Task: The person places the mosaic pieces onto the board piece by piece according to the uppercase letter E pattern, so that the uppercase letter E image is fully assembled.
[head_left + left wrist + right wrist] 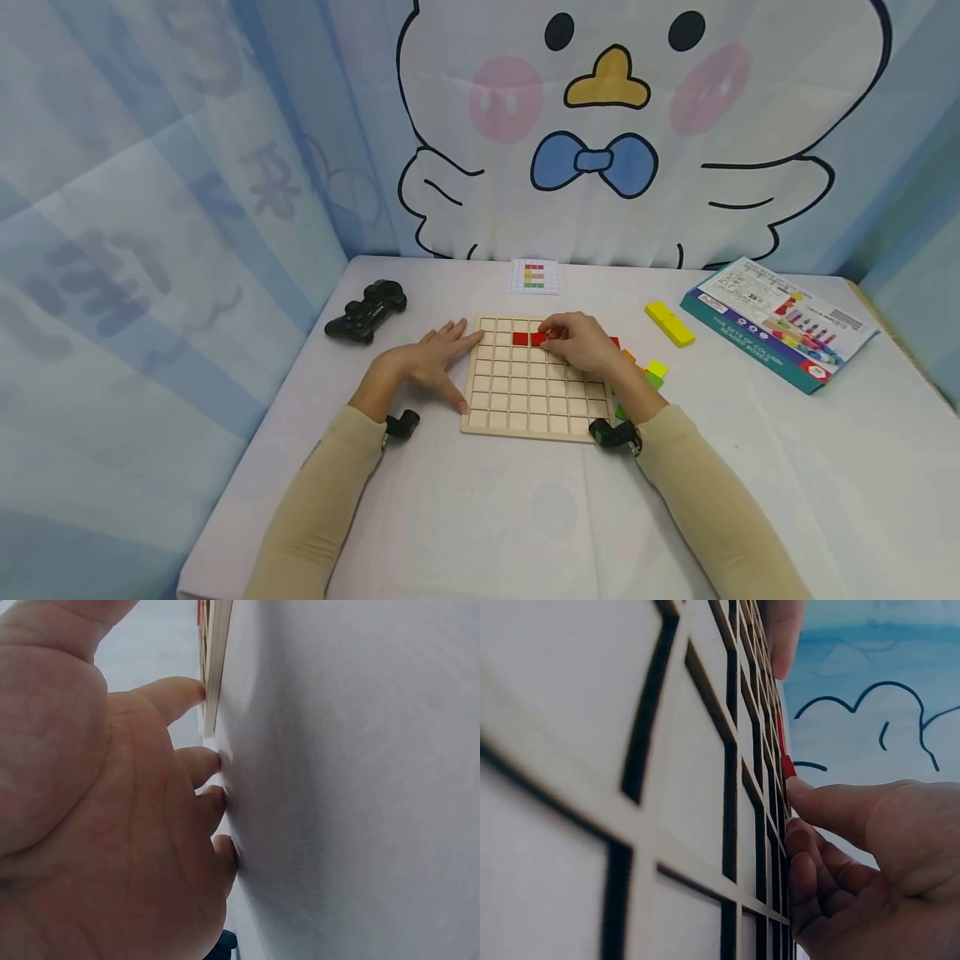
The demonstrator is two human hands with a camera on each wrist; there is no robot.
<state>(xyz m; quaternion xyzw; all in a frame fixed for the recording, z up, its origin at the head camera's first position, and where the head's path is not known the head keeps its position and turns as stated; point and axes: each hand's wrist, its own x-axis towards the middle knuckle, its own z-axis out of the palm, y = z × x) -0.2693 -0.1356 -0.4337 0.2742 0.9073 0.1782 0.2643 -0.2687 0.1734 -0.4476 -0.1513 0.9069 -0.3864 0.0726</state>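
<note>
A square wooden grid board (525, 400) lies on the white table. Two red square tiles (520, 339) sit side by side in one of its upper rows. My left hand (431, 358) is spread at the board's left side, thumb and index finger touching its edge. Over the upper right of the board, my right hand (581, 342) has curled fingers and pinches a red tile (788, 766) at the thumb tip. The hand partly hides that tile in the head view. In the left wrist view, the left fingers reach the board's edge (216, 671).
Green, orange and yellow pieces (657, 368) lie right of the board, partly behind the right arm. Beyond are a yellow block (670, 323) and a game box (780, 321). A pattern card (535, 277) lies at the back, a black game controller (366, 312) at left.
</note>
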